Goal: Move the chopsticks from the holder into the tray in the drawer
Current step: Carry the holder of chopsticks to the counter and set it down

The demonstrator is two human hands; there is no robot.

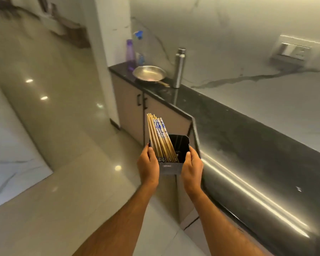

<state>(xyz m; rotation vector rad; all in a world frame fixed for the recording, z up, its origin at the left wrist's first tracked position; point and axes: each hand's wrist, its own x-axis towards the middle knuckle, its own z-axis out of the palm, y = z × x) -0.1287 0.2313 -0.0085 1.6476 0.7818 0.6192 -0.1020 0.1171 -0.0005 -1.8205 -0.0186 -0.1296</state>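
A dark rectangular holder (171, 168) is held in the air in front of me, beside the counter's edge. My left hand (148, 164) grips its left side and my right hand (191, 166) grips its right side, thumbs over the rim. Several bamboo chopsticks (157, 134), some with blue-and-white patterned ends, lean out of the holder's left half, pointing up and away. The holder's right half looks dark and bare. No drawer or tray is in view.
A black stone counter (248, 154) runs along the right under a marble wall. At its far end stand a steel pan (149, 73), a steel bottle (179, 68) and a purple bottle (130, 55). Shut cabinet doors (129, 108) lie below. Glossy tiled floor (63, 126) spreads left.
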